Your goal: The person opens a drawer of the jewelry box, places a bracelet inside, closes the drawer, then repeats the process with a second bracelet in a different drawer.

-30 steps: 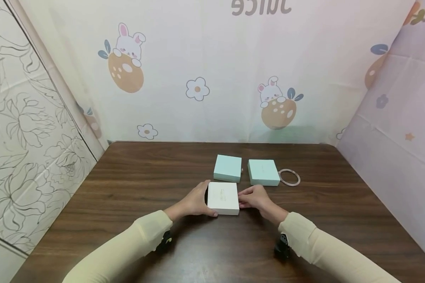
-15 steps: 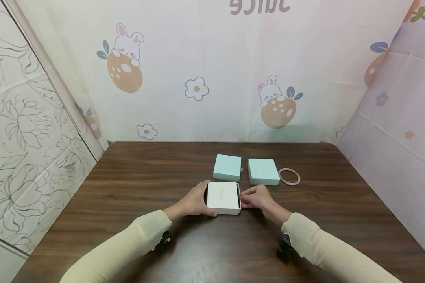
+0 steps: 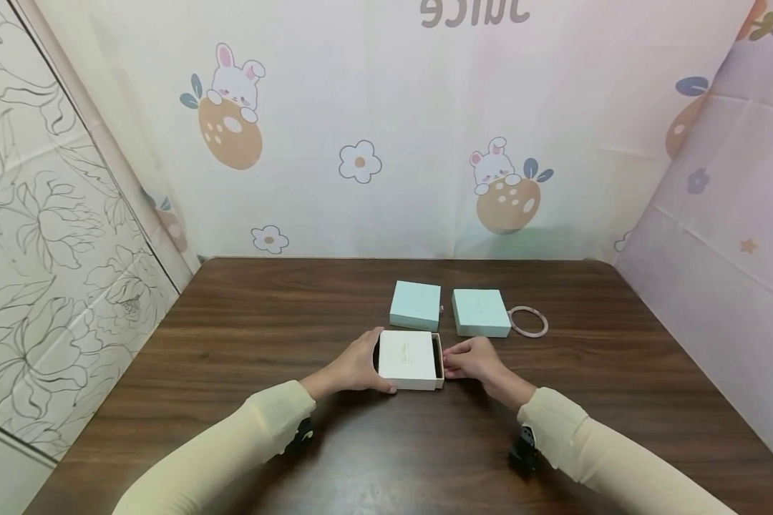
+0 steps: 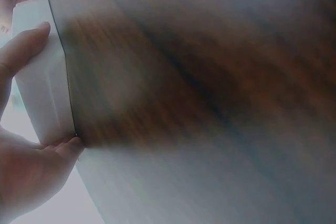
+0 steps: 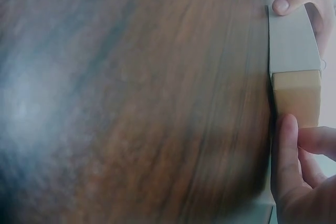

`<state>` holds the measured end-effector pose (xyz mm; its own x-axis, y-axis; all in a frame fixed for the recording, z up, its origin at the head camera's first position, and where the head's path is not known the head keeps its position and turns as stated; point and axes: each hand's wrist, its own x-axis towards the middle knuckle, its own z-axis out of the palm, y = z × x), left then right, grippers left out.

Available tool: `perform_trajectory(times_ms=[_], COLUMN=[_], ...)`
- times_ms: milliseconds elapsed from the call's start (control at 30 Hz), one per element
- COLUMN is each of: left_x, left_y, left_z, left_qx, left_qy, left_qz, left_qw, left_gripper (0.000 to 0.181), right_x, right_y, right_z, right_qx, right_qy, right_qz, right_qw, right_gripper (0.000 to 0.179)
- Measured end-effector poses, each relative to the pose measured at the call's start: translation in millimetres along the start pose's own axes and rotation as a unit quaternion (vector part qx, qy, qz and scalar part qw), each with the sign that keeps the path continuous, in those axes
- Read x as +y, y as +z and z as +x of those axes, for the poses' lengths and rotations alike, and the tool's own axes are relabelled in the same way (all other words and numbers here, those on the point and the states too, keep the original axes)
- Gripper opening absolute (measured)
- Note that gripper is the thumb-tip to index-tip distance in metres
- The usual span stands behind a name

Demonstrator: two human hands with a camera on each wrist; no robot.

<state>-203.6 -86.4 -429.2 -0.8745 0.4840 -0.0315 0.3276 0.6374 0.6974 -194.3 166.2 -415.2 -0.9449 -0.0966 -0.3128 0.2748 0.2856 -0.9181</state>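
Note:
A white drawer-style box [image 3: 407, 355] with gold lettering lies flat on the brown wooden table. My left hand [image 3: 354, 365] grips its sleeve from the left, thumb along the near side. Out of the sleeve's right end sticks a short stretch of the inner tray [image 5: 297, 100], beige on its side in the right wrist view. A dark strip of its inside shows in the head view. At the tray's right end my right hand [image 3: 477, 359] pinches with thumb and fingers; the exact spot it holds is hidden behind the fingers.
Behind the white box lies a mint box [image 3: 415, 300] with a small tab on its right side. A second mint box [image 3: 482, 315] lies to its right, beside a pale ring [image 3: 545, 323]. A printed curtain [image 3: 412, 107] hangs behind the table.
The inner tray has slid rightward out of the white sleeve, from fully in to partly out, along with my right hand. My left hand stays put on the sleeve.

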Motion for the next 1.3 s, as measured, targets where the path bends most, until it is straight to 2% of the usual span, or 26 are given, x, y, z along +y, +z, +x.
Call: perform_trajectory(times_ms=[700, 1300], left_x=[0.1, -0.4], left_y=[0.3, 1.2], left_z=[0.2, -1.1], left_qx=[0.002, 0.002], left_qy=[-0.003, -0.006], left_qz=[-0.001, -0.008], left_qw=[1.0000, 1.0000], left_gripper=[0.109, 0.111], right_x=[0.9, 5.1], right_y=[-10.0, -17.0], right_z=[-2.1, -2.6], right_qx=[-0.002, 0.013], right_qy=[0.006, 0.010], right_qz=[-0.014, -0.024], right_qw=[0.9999, 0.9996], right_gripper=[0.025, 0.025])
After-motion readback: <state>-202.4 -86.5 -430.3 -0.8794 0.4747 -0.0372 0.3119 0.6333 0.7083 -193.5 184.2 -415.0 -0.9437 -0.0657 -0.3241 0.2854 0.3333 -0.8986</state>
